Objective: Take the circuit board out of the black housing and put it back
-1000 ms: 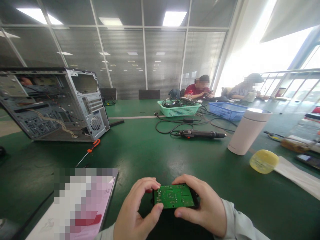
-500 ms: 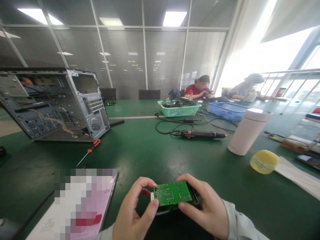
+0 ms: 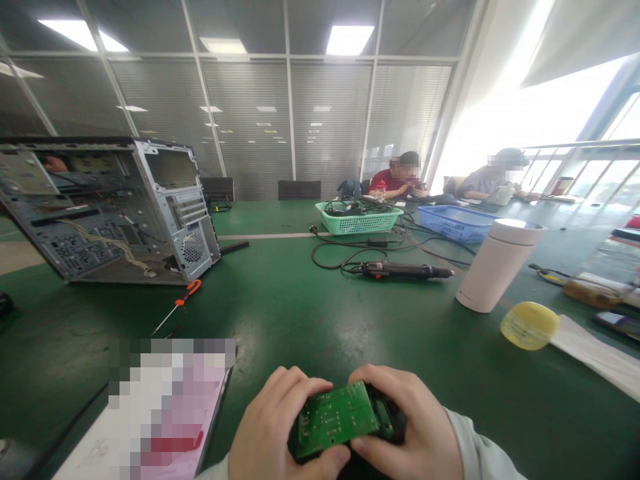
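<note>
The green circuit board [image 3: 336, 419] is held on the wearer's side of the black electric screwdriver [image 3: 400, 270], well apart from it. The left hand [image 3: 275, 423] has its fingers closed on the board's left part, fingertips along the far edge and thumb at the near one. The right hand [image 3: 417, 417] is wrapped around a black plastic housing [image 3: 396, 408] at the board's right end, its thumb beneath the board's near corner; whether board and housing are joined cannot be told. This opposed grip probably steadies both ends while keeping the printed face in view.

That face, dotted with solder joints, points up and back toward the wearer. The board's long axis runs left to right, slanting so the right end lies farther away.

On the tabletop [image 3: 280, 300], a computer case [image 3: 120, 220] stands left of the electric screwdriver, its open side perhaps turned this way for access. A pale pink tumbler [image 3: 493, 267] stands just right of the electric screwdriver's tip.
</note>
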The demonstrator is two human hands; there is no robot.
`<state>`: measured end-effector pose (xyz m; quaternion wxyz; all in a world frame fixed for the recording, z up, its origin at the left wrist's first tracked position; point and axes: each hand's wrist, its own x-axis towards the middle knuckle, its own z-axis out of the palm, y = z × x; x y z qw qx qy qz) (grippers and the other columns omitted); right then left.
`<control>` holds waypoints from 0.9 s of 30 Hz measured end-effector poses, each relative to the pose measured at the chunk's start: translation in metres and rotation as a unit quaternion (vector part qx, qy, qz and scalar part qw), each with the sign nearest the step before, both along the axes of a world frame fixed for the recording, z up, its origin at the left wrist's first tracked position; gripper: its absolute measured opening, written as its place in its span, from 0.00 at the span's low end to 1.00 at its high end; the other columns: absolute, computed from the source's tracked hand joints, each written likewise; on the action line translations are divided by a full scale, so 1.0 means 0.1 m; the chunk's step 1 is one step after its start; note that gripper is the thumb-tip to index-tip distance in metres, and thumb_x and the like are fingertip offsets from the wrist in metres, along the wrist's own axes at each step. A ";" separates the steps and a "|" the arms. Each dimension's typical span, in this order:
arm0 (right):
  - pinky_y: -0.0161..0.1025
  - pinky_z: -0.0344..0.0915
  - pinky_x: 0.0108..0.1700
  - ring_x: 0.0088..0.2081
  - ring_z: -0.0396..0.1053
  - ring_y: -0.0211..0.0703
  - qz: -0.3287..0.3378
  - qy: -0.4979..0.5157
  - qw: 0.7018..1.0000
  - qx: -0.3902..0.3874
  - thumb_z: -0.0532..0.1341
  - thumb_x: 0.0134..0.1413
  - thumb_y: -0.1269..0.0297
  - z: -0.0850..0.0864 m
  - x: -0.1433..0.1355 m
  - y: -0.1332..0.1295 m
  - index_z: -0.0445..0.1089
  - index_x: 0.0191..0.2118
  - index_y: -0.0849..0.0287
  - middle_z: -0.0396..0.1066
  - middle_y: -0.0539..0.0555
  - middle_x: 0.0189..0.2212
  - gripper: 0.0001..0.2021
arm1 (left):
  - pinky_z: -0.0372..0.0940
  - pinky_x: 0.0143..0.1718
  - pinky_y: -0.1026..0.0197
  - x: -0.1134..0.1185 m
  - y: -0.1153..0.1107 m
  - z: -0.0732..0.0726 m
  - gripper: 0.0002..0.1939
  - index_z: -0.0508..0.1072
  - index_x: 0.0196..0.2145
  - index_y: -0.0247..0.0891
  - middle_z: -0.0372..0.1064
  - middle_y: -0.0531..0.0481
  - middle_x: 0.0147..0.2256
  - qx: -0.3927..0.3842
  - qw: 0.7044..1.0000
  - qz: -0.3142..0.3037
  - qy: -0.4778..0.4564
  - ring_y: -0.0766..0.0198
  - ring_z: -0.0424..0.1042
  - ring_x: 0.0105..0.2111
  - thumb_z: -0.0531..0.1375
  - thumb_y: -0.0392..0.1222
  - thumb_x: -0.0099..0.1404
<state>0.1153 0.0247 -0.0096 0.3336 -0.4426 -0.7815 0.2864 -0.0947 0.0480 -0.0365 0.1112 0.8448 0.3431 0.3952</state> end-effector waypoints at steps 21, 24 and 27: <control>0.35 0.60 0.42 0.41 0.68 0.46 0.023 0.033 0.998 0.045 0.61 0.55 0.35 -0.05 0.03 0.06 0.66 0.49 0.56 0.69 0.53 0.41 0.30 | 0.67 0.32 0.59 0.00 -0.01 0.09 0.16 0.71 0.40 0.42 0.73 0.49 0.32 0.000 0.998 0.004 -0.058 0.57 0.72 0.32 0.54 0.55 0.66; 0.35 0.61 0.42 0.41 0.68 0.45 0.002 0.047 0.999 0.015 0.62 0.55 0.39 -0.07 0.03 0.08 0.67 0.50 0.55 0.70 0.51 0.41 0.26 | 0.68 0.37 0.59 -0.01 -0.04 0.12 0.17 0.76 0.36 0.43 0.74 0.49 0.32 -0.122 0.985 0.046 -0.110 0.56 0.73 0.36 0.51 0.53 0.68; 0.36 0.61 0.37 0.35 0.68 0.44 -0.087 0.050 0.995 -0.014 0.61 0.56 0.47 -0.11 0.05 0.13 0.69 0.47 0.54 0.70 0.49 0.35 0.19 | 0.69 0.38 0.58 -0.07 0.00 0.04 0.23 0.78 0.29 0.42 0.76 0.48 0.30 -0.260 0.943 0.100 -0.180 0.54 0.74 0.36 0.50 0.56 0.67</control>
